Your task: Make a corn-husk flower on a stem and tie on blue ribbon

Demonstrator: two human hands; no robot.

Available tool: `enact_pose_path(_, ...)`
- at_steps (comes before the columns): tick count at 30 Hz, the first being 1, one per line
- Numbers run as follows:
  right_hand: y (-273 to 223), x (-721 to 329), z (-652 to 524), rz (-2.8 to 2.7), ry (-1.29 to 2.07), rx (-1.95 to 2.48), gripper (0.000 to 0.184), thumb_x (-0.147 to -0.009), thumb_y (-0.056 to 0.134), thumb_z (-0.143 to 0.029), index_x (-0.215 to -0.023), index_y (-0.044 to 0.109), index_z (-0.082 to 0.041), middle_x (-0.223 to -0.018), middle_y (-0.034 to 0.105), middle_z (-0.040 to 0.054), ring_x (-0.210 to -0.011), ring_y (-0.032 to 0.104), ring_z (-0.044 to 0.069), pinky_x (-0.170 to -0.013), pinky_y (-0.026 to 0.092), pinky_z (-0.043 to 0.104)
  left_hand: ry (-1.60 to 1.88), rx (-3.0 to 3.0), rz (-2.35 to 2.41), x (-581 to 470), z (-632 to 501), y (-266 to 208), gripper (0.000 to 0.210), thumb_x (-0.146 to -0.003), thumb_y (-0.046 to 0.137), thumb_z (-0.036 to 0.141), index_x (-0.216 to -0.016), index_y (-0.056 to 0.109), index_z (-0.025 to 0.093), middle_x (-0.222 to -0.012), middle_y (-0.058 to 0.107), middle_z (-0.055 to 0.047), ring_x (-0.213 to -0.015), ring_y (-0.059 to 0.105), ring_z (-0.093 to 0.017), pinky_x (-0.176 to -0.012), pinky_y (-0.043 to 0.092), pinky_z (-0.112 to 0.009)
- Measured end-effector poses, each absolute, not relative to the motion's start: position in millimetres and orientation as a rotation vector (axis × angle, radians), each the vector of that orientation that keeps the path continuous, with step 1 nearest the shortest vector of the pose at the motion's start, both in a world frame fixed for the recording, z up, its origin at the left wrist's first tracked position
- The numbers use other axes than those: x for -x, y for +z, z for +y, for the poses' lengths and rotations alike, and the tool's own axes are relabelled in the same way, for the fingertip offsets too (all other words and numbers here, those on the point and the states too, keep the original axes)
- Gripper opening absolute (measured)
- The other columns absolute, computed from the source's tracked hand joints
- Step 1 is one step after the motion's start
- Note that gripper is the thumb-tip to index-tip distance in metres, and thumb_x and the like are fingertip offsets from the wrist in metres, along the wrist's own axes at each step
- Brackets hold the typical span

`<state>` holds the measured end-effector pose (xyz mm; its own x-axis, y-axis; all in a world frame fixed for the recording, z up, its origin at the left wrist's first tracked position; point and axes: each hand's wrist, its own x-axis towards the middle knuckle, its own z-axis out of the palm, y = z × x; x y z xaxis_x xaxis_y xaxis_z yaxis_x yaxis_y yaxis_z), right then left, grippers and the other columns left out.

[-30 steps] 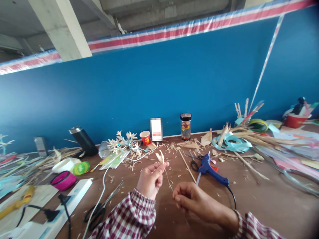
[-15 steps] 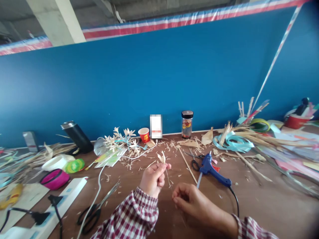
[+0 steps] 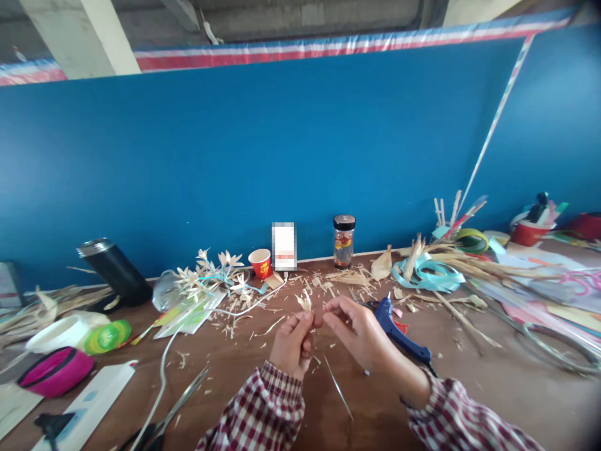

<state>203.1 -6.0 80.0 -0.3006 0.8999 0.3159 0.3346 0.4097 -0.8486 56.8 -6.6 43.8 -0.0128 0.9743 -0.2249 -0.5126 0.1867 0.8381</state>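
Observation:
My left hand is closed, its thumb and fingers pinching the base of a small pale husk flower whose petals point up. Close to its right, my right hand has curled fingers, with thumb and fingertips near the flower's base. Whatever those fingertips hold, if anything, is too small to make out. A thin pale strand shows below the hands; I cannot tell whether it is attached. Just beyond my right hand lies a blue glue gun, partly covered by that hand.
Black-handled scissors and a white power strip lie at left. Finished husk flowers, a red paper cup and a lidded jar stand behind. Light-blue ribbon and husk strips are at right, with scraps scattered across the table.
My right hand has moved up and inward, to beside my left hand, which still pinches the flower. The view has shifted slightly to the right.

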Motion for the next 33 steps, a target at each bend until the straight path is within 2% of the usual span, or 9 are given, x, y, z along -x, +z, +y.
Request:
enact_pose_path(6, 62.4, -191.8, 3.9, -1.716, 1.057, 0.965, 0.014, -0.083, 0.049, -0.024, -0.096, 0.052, -0.019, -0.081, 0.061, 0.0018, -0.072, 0.058, 0.013, -0.064, 0.046, 0.026, 1.121, -0.495, 0.777, -48.7, -10.0, 30.4, 0.028, -0.06, 0.074, 0.031, -0.065, 0.057, 0.011, -0.055, 0.057, 0.004, -0.029, 0.026, 0.005, -0.03, 0.014, -0.011)
enact_pose_path(10, 51.4, -196.7, 4.8, -1.649, 1.268, 0.828, 0.029, -0.082, 0.053, -0.023, -0.11, 0.048, -0.02, -0.096, 0.058, 0.0043, -0.084, 0.056, 0.014, -0.075, 0.046, 0.029, 1.034, -0.494, 0.704, -40.2, -11.4, 27.9, 0.025, -0.062, 0.074, 0.028, -0.062, 0.058, 0.009, -0.047, 0.053, 0.004, -0.028, 0.024, 0.005, -0.03, 0.013, -0.011)
enact_pose_path(13, 46.6, -199.2, 8.3, -1.564, 1.47, 0.701, 0.038, -0.082, 0.056, -0.024, -0.117, 0.043, -0.021, -0.097, 0.057, 0.0046, -0.088, 0.055, 0.014, -0.08, 0.045, 0.031, 0.963, -0.508, 0.681, -42.3, -12.1, 25.3, 0.026, -0.064, 0.072, 0.029, -0.058, 0.057, 0.009, -0.042, 0.051, 0.004, -0.026, 0.023, 0.004, -0.029, 0.011, -0.011)
enact_pose_path(18, 42.5, -203.5, 15.3, -1.479, 1.631, 0.658, 0.026, -0.077, 0.063, -0.029, -0.098, 0.051, -0.017, -0.083, 0.058, 0.0006, -0.075, 0.056, 0.011, -0.071, 0.044, 0.027, 0.9, -0.462, 0.715, -46.3, -13.0, 21.1, 0.023, -0.06, 0.076, 0.025, -0.063, 0.058, 0.01, -0.052, 0.062, -0.001, -0.027, 0.029, 0.004, -0.029, 0.012, -0.011)
enact_pose_path(21, 41.9, -207.5, 17.4, -1.464, 1.693, 0.64, 0.025, -0.075, 0.066, -0.03, -0.088, 0.049, -0.017, -0.078, 0.057, -0.0014, -0.069, 0.057, 0.01, -0.068, 0.044, 0.025, 0.87, -0.48, 0.716, -45.3, -12.9, 17.8, 0.023, -0.06, 0.076, 0.026, -0.064, 0.058, 0.011, -0.05, 0.062, -0.001, -0.026, 0.031, 0.003, -0.029, 0.014, -0.012)
enact_pose_path(26, 40.5, -212.2, 19.1, -1.504, 1.735, 0.645, 0.032, -0.068, 0.072, -0.027, -0.082, 0.045, -0.018, -0.078, 0.057, -0.0019, -0.066, 0.058, 0.009, -0.063, 0.044, 0.023, 0.856, -0.501, 0.723, -44.1, -13.7, 13.4, 0.024, -0.06, 0.076, 0.027, -0.063, 0.056, 0.013, -0.048, 0.062, -0.001, -0.026, 0.035, 0.001, -0.029, 0.016, -0.012)
enact_pose_path(33, 39.3, -215.8, 20.0, -1.592, 1.646, 0.766, 0.031, -0.067, 0.072, -0.03, -0.086, 0.051, -0.017, -0.074, 0.058, -0.0015, -0.066, 0.056, 0.011, -0.06, 0.043, 0.023, 0.809, -0.519, 0.72, -45.2, -13.9, 16.6, 0.023, -0.062, 0.074, 0.026, -0.063, 0.057, 0.012, -0.048, 0.061, -0.001, -0.025, 0.033, 0.001, -0.028, 0.014, -0.013)
